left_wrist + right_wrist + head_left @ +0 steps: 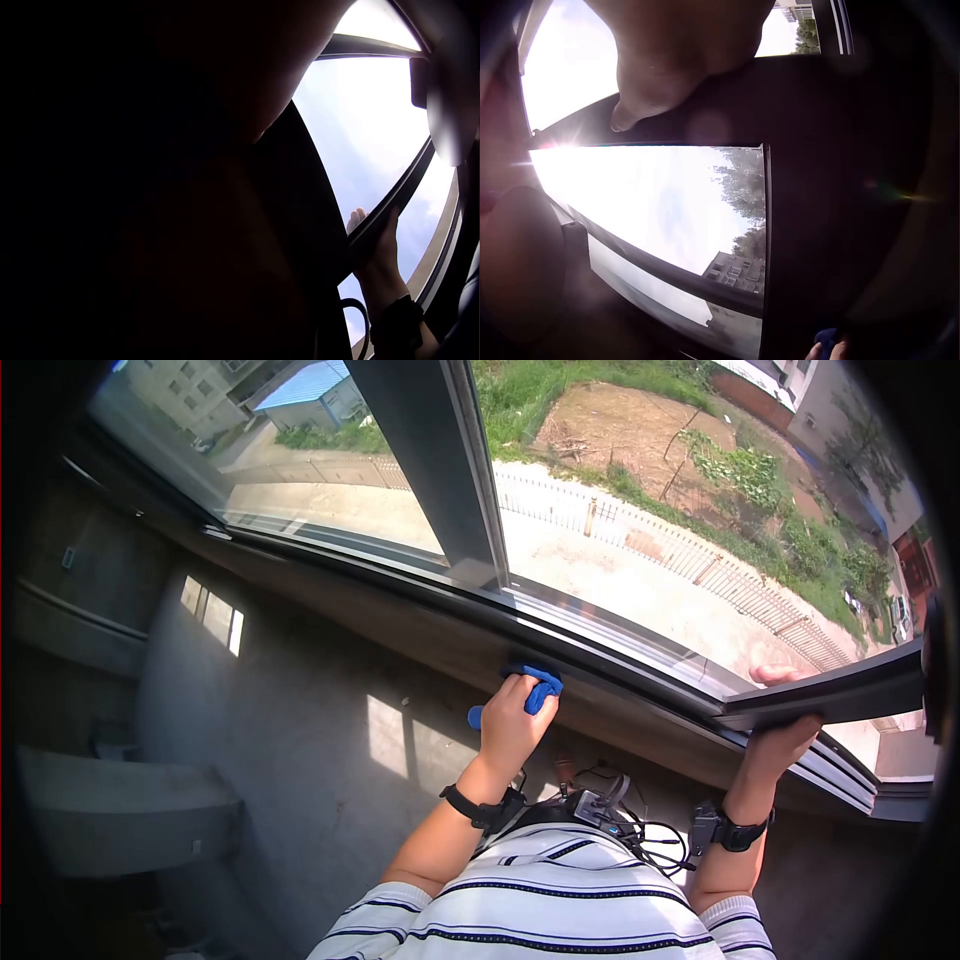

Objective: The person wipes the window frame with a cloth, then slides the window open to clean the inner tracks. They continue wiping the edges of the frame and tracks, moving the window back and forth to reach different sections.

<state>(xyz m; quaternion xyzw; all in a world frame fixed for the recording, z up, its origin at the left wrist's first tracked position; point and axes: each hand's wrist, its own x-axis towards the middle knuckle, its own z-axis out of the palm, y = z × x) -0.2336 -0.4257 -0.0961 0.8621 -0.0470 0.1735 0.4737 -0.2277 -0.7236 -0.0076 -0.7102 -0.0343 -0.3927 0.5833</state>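
Note:
In the head view my left hand (514, 722) grips a bunched blue cloth (543, 688) against the dark lower window frame (590, 672). A corner of the cloth sticks out on the hand's left side. My right hand (783, 748) grips the dark edge of an opened window sash (835, 698), thumb on the inner side, fingertips showing beyond it. From the right wrist view, the right hand (682, 64) lies over the dark sash frame, and the blue cloth (826, 339) shows at the bottom between the left fingers. The left wrist view is mostly dark.
A fixed pane (320, 490) stands left of a thick upright post (440, 470). Sill tracks (835, 785) run below the sash. Cables and a small device (595, 810) hang at the person's waist. Concrete floor (300, 730) lies below, with sunlit patches.

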